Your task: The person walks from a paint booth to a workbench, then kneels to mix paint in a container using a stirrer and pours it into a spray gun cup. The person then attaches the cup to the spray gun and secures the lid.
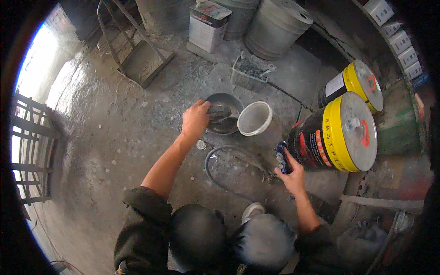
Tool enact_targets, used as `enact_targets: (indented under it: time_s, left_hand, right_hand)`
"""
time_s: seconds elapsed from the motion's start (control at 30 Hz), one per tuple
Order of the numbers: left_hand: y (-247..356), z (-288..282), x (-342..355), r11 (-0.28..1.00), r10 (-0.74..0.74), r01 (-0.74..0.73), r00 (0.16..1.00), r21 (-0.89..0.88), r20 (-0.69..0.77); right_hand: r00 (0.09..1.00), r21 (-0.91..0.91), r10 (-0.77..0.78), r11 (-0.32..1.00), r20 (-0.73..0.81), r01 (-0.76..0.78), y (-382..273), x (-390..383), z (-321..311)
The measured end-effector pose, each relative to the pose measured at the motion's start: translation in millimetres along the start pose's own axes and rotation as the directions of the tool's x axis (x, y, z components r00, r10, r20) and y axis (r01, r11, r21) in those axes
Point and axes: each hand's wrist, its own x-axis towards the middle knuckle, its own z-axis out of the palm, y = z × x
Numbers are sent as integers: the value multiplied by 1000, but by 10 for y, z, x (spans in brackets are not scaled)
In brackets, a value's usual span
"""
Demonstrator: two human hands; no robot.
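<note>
My left hand point(196, 120) reaches over the rim of a round dark metal pan point(223, 98) on the floor. Its fingers are closed at a dark grey, blocky thing point(220, 112) inside the pan; its kind is unclear. Against the pan's right side stands a white plastic bucket point(255, 118), leaning a little. My right hand point(292, 174) grips a blue tool with silver knobs point(283, 157), which looks like a spray gun. The tool is beside the black-and-yellow drum. A grey hose point(207, 167) curls over the floor between my hands.
Two black-and-yellow drums point(339, 133) stand at the right, seen from above. A metal hand trolley point(142, 64), a rectangular can point(208, 27), large grey drums point(277, 30) and a dirty open box point(250, 75) are at the back. A slatted rack point(32, 146) stands at the left.
</note>
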Motion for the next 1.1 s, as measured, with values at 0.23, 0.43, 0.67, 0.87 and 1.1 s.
enact_targets:
  time_s: [0.23,0.43,0.67,0.87,1.1]
  left_hand:
    - [104,142,-15,992,76,-75,997,105,0]
    - [131,160,11,984,125,-121,992,127,-25]
    - [143,135,31,991,90,-89,996,105,-3]
    - [184,104,32,991,109,-110,994,75,20]
    - [165,76,17,977,170,-172,985,126,25]
  right_hand:
    - [998,-163,61,985,34,-55,-300,257,-17]
    - [999,-313,-33,949,-37,20,-437,337,-57]
    - [996,-523,-54,852,-65,12,-757,398,-125]
    - [991,-639,-118,768,-70,47,-883,424,-178]
    - [996,-722,-68,692,-65,0,-1123,477,-129]
